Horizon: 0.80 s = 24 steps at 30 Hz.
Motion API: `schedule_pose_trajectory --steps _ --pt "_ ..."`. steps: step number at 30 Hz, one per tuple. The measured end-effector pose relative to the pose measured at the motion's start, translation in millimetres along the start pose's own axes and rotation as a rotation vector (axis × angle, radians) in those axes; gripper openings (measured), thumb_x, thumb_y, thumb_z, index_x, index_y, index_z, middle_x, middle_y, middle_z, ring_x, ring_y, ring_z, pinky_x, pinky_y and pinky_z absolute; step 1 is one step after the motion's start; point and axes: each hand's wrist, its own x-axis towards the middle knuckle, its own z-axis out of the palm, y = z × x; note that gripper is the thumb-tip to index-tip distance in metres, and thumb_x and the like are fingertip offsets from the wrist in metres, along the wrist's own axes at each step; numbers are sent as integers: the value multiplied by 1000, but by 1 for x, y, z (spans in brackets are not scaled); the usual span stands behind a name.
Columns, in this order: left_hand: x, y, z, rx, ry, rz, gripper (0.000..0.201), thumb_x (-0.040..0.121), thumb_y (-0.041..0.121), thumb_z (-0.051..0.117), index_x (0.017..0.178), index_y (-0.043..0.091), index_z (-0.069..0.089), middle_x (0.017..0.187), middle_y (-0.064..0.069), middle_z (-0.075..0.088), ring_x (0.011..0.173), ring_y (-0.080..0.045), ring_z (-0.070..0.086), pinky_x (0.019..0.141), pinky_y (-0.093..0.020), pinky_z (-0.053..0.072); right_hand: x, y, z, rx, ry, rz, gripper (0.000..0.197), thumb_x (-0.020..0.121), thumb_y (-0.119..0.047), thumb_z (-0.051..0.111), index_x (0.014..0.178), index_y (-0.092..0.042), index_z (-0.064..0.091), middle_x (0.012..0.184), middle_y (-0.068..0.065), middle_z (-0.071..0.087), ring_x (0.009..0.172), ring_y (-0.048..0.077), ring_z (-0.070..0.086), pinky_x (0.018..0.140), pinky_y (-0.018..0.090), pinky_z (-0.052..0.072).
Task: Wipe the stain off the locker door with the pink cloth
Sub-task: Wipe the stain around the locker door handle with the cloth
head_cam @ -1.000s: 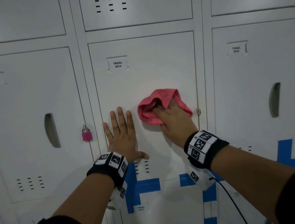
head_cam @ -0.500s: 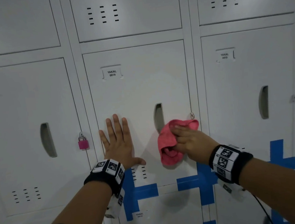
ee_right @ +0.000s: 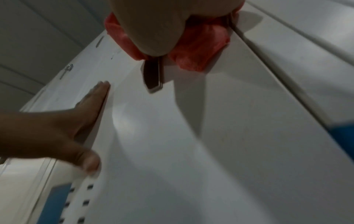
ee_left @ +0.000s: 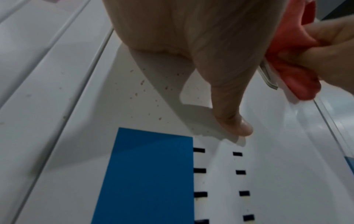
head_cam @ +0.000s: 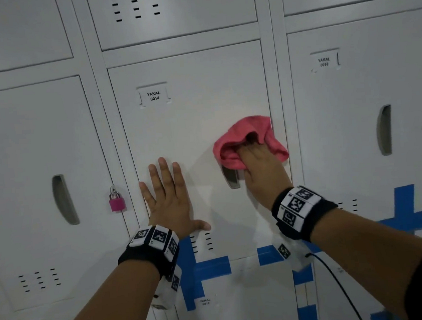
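1: Two hands on door (head_cam: 196, 115), marked 0014. Left hand (head_cam: 169, 203) flat against lower left of panel, fingers straight and spread upward, thumb out toward the right, holding nothing. Right hand (head_cam: 261, 171) up at right edge, fingers buried in bunched cloth (head_cam: 243, 134) and curled round it, as seen from left wrist.

2: Location of stain (ee_left: 141, 82)?

1: Not discernible from head view. From left wrist: scatter of small brownish specks on the panel just beside the heel and thumb of left hand, partly in its shadow, above tape (ee_left: 149, 174) and slots (ee_left: 199, 170).

2: So down and to the left of cloth?

1: Judged so. Cloth high on the right, draped over top of handle recess (head_cam: 231, 177); specks low on the left. Well apart, with bare panel between.

2: Long axis?

1: None clear. Loose spread, roughly along the thumb line, running toward the tape corner.

2: Nearer hand?

1: Left, touching or nearly so, but without cloth. Right hand farther, with cloth.

2: In the way?

1: Left hand itself, thumb especially; possibly covering some specks, cannot tell. Recess edge under cloth, a likely snag on a downward stroke. Padlock (head_cam: 117, 202) on neighbouring door, clear of the path.

2: Next move?

1: Probably a sweep down-left across panel, with left hand lifted or shifted first.
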Motion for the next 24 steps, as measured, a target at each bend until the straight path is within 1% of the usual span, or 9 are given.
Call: schedule_pose_trajectory --steps 5,10,13,16,18,20,21,22,24 --pt "0 0 1 9 1 -8 164 41 80 72 138 6 -38 140 -17 -53 131 -41 -45 105 -65 -23 -47 0 17 -25 -8 -28 39 83 -4 39 111 -3 65 107 12 68 99 30 62 88 45 51" --pt "0 -1 2 10 -1 -10 164 41 82 71 137 7 -40 140 -18 -53 130 -41 -46 105 -65 -23 -68 5 25 -20 -74 -107 46 70 12 64 112 -6 66 110 9 69 102 27 62 90 42 52" --pt "0 0 0 7 -10 -8 165 39 82 71 138 7 -38 142 -17 -51 132 -40 -44 104 -63 -27 -86 9 25 -45 -195 -230 49 69 6 73 114 -10 67 114 5 69 107 24 62 94 41 52" --pt "0 1 -2 -5 -20 -19 165 40 82 71 136 8 -40 140 -17 -53 130 -40 -46 102 -61 -30 -90 8 18 -90 -300 -364 46 75 -5 75 119 -12 65 122 3 66 117 22 58 101 40 47" --pt "0 1 -2 -9 -20 -27 165 40 81 72 134 8 -43 138 -17 -55 128 -40 -49 101 -60 -32 -74 1 8 -64 -186 -363 35 79 -4 70 114 -9 67 114 6 69 106 23 63 95 37 51" --pt "0 2 -2 -12 -26 -41 166 39 80 73 134 9 -44 138 -16 -55 129 -39 -48 100 -59 -34 -43 -11 -3 -24 20 -276 24 85 -6 54 105 -4 68 101 9 71 91 25 65 85 38 55" --pt "0 3 -3 -10 -25 -44 166 39 80 73 134 9 -44 138 -16 -55 129 -40 -48 99 -58 -35 -24 -18 -9 1 115 -211 26 87 -8 48 103 -2 68 98 11 70 88 27 64 81 40 56" --pt "0 4 -3 -6 -25 -48 166 40 80 73 133 9 -45 137 -16 -56 128 -40 -49 97 -57 -38 -4 -22 -13 16 179 -136 29 88 -10 44 105 -1 67 100 13 69 91 29 63 82 43 55" --pt "-1 4 -4 -4 -19 -51 164 43 80 72 131 9 -47 134 -16 -59 126 -39 -51 94 -55 -41 28 -27 -12 55 195 9 36 88 -7 41 117 1 62 118 19 64 112 35 57 100 48 47"
